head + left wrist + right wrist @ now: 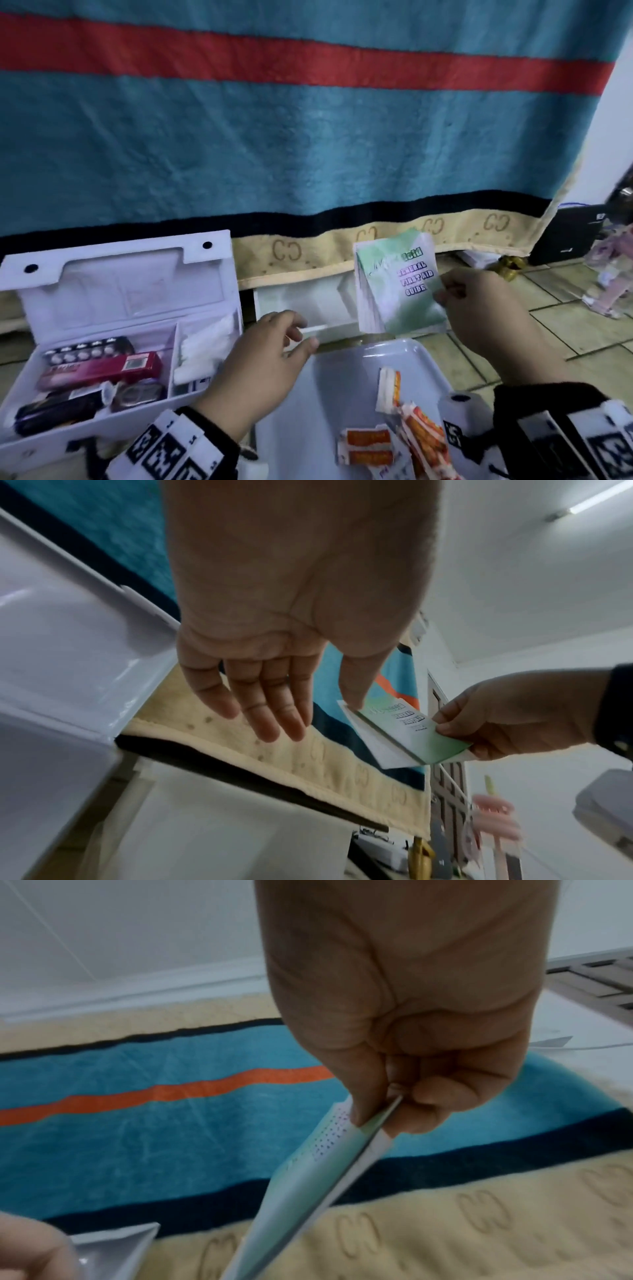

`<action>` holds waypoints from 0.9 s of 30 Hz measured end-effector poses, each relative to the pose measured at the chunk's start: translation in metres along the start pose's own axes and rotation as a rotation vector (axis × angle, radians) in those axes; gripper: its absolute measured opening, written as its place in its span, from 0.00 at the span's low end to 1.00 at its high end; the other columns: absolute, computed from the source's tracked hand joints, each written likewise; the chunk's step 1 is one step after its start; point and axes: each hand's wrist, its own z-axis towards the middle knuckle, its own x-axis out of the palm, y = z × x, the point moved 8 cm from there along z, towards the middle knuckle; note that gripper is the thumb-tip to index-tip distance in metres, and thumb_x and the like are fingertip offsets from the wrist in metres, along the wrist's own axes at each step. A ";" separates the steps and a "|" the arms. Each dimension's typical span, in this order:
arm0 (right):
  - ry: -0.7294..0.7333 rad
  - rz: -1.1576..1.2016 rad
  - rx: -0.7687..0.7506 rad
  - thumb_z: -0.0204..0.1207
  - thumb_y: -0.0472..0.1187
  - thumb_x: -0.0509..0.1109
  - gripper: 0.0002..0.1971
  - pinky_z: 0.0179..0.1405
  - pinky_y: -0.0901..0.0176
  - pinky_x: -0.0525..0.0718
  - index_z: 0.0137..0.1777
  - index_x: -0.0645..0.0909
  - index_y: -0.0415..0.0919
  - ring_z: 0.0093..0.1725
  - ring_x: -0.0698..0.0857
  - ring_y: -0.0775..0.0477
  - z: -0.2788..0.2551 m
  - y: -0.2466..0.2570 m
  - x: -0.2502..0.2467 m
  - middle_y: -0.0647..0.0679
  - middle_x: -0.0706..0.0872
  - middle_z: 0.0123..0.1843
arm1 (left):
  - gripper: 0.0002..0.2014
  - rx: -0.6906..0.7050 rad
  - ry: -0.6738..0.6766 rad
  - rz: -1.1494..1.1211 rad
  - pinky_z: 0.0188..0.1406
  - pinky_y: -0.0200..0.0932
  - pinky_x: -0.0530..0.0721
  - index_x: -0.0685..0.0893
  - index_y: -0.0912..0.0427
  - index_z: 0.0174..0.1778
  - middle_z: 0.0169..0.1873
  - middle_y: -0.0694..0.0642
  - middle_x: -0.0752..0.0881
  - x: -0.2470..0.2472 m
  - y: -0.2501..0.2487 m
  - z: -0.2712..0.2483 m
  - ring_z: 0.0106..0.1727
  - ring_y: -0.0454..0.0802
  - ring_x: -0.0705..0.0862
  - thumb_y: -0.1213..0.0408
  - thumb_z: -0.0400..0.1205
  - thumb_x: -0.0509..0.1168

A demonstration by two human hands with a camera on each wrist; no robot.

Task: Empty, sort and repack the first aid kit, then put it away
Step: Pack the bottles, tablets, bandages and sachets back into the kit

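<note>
My right hand (455, 294) pinches a green and white first aid guide booklet (397, 284) by its right edge and holds it upright above the white tray (301, 407). The booklet (325, 1153) sits between thumb and fingers in the right wrist view. My left hand (284, 339) hovers empty with relaxed fingers (270, 712) between the open white first aid box (113, 294) and the tray. The box holds a pill blister, a red carton, dark tubes and white gauze. Orange and white plaster packets (411, 431) and a white tape roll (459, 407) lie in the tray.
A teal blanket (274, 137) with a red stripe and beige border hangs behind the box and tray. A white drawer front (301, 301) shows under it. Tiled floor (548, 322), a black box (568, 236) and pink items lie to the right.
</note>
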 end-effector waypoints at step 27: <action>0.666 0.538 -0.452 0.81 0.28 0.62 0.11 0.36 0.63 0.81 0.39 0.76 0.40 0.32 0.81 0.58 -0.019 0.300 0.238 0.50 0.83 0.34 | 0.10 0.063 0.023 0.257 0.78 0.36 0.47 0.77 0.55 0.35 0.74 0.24 0.39 -0.250 0.183 -0.022 0.77 0.32 0.28 0.60 0.82 0.64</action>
